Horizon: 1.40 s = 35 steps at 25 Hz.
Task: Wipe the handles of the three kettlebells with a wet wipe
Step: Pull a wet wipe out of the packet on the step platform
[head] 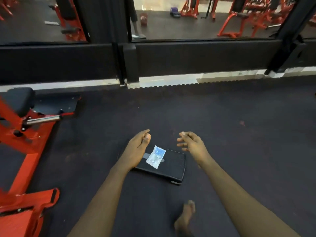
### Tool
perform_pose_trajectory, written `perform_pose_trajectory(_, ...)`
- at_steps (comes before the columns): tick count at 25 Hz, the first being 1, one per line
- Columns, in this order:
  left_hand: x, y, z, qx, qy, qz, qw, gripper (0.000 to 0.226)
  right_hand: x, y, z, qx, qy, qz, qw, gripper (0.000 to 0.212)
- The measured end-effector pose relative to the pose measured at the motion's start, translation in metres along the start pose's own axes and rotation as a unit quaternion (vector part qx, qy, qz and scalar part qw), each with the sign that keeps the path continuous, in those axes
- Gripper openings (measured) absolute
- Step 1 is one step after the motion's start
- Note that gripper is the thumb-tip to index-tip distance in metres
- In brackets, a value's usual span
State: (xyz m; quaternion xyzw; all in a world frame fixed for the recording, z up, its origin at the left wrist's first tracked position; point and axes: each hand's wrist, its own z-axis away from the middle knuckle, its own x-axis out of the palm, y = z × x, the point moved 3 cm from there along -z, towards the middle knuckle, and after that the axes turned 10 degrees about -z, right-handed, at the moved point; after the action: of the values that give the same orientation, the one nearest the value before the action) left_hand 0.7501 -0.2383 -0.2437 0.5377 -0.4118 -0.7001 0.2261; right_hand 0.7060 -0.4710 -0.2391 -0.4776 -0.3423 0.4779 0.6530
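Readable text: we find none anywhere in view.
Wet wipe packet (pixel 156 156): we see a blue and white print on it, too blurred to read, no letters or numbers made out.
Black platform (pixel 172 165) under the packet: we see a grey mark beside the packet, unreadable.

A small sealed wet wipe packet (pixel 156 157), white with blue print, is seen lying flat and slightly tilted on a low black platform (pixel 172 166) set on the floor.
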Motion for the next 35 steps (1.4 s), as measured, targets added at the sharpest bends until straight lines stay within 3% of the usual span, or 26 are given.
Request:
perform_pose_trajectory(7, 0.050, -0.046, -0.132, -0.133, 0.038, 0.004, 0.990, 0.041, 0.000, 0.048, -0.178, 0.105, -0.043, -0.008, 0.994, 0.009)
perform_pose_trajectory(11, 0.088, -0.086, -0.195, -0.189, 0.003, -0.032, 0.981, 0.038, 0.001, 0.095, -0.260, 0.171, -0.049, 0.008, 0.984, 0.011)
perform_pose_trajectory(14, 0.132, -0.164, -0.247, -0.232, -0.018, -0.048, 0.971, 0.035, 0.005, 0.173, -0.328, 0.221, -0.042, 0.015, 0.974, 0.005)
perform_pose_trajectory(18, 0.210, -0.292, -0.308, -0.264, -0.055, -0.095, 0.958, 0.032, 0.014, 0.312, -0.402, 0.268, -0.023, 0.021, 0.963, 0.012)
perform_pose_trajectory(25, 0.346, -0.482, -0.371, -0.249, -0.147, -0.152, 0.945, 0.024, 0.032, 0.520, -0.475, 0.280, -0.004, 0.045, 0.959, 0.027)
perform_pose_trajectory(31, 0.408, -0.534, -0.390, -0.205, -0.186, -0.228, 0.933, 0.042, 0.045, 0.577, -0.492, 0.235, -0.018, 0.091, 0.968, 0.039)
perform_pose_trajectory(35, 0.414, -0.544, -0.395, -0.199, -0.184, -0.243, 0.932, 0.032, 0.052, 0.586, -0.500, 0.209, -0.023, 0.132, 0.969, 0.045)
